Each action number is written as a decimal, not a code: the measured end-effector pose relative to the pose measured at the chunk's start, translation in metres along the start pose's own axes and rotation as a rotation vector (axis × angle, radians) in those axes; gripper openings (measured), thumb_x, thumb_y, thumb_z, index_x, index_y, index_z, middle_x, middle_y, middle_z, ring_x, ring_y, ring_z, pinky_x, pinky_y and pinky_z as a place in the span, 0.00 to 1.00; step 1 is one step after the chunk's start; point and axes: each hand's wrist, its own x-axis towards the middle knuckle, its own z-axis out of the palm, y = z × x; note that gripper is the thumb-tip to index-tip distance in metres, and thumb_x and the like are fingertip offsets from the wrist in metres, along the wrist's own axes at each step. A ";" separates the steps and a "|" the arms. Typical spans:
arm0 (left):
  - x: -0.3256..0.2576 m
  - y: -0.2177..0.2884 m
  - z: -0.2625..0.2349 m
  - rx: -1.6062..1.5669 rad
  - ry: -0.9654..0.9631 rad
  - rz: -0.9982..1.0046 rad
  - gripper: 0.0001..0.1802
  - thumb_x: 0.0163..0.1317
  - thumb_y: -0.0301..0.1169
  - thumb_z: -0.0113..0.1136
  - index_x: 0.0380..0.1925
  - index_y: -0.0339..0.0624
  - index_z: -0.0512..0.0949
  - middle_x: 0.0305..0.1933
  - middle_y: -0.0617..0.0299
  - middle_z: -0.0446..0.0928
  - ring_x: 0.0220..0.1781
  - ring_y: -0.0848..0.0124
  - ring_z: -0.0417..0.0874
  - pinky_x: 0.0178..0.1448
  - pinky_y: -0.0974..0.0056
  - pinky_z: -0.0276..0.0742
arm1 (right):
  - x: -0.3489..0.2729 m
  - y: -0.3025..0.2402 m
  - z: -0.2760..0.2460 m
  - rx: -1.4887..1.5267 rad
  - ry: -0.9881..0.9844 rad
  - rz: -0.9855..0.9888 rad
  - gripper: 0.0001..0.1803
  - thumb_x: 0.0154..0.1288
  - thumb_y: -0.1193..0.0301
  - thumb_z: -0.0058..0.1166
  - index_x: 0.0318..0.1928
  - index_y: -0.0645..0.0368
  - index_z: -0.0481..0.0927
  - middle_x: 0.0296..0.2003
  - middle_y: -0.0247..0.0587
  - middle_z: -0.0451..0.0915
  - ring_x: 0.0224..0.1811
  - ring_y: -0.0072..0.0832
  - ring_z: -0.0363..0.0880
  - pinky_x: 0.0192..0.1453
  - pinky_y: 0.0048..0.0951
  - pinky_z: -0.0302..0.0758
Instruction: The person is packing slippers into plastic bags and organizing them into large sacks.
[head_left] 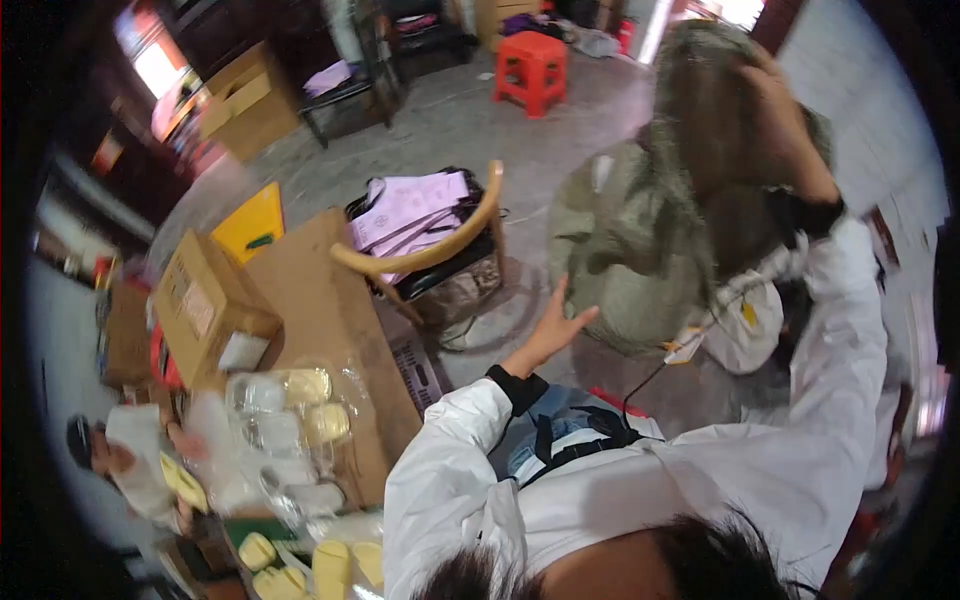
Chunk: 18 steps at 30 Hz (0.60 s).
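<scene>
A bulky olive-green jacket (625, 255) with a brownish furry top hangs in the air over the floor. My right hand (790, 115) is raised high and grips its upper part, the white sleeve stretching up to it. My left hand (553, 325) is lower, fingers spread and flat against the jacket's lower left edge, holding nothing. Blurred dark hair fills the bottom edge.
A wooden chair (440, 250) holds a dark bag with pink papers. Left of it a brown table (320, 300) carries a cardboard box (205, 305) and plastic packs of pale yellow pieces (300, 395). Another person (125, 450) is at the lower left. A red stool (530, 65) stands far back.
</scene>
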 end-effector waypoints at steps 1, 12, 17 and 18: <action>0.007 -0.013 0.004 0.125 0.036 0.139 0.46 0.55 0.40 0.60 0.64 0.37 0.42 0.66 0.46 0.50 0.64 0.62 0.56 0.64 0.64 0.54 | 0.011 0.022 -0.002 -0.104 -0.020 -0.115 0.18 0.59 0.73 0.42 0.51 0.63 0.70 0.43 0.35 0.74 0.46 0.23 0.70 0.53 0.22 0.64; 0.030 -0.039 0.003 0.289 0.195 0.038 0.55 0.46 0.46 0.65 0.64 0.37 0.40 0.63 0.36 0.51 0.66 0.48 0.53 0.64 0.56 0.54 | -0.005 0.013 0.044 -0.012 -0.247 0.043 0.21 0.61 0.74 0.41 0.56 0.58 0.68 0.45 0.34 0.74 0.45 0.21 0.72 0.53 0.21 0.66; 0.076 -0.015 -0.020 0.489 0.626 -0.187 0.53 0.47 0.41 0.65 0.64 0.44 0.39 0.63 0.38 0.50 0.63 0.44 0.55 0.61 0.51 0.58 | -0.005 0.013 0.052 0.321 -0.312 0.108 0.17 0.61 0.76 0.41 0.51 0.64 0.69 0.45 0.33 0.73 0.47 0.19 0.70 0.54 0.21 0.65; 0.085 -0.023 -0.030 0.652 0.702 -0.265 0.47 0.48 0.37 0.63 0.63 0.44 0.45 0.60 0.39 0.56 0.60 0.45 0.60 0.58 0.52 0.61 | 0.001 0.016 0.052 0.370 -0.373 0.074 0.17 0.61 0.76 0.40 0.51 0.64 0.69 0.45 0.34 0.73 0.47 0.20 0.70 0.54 0.21 0.65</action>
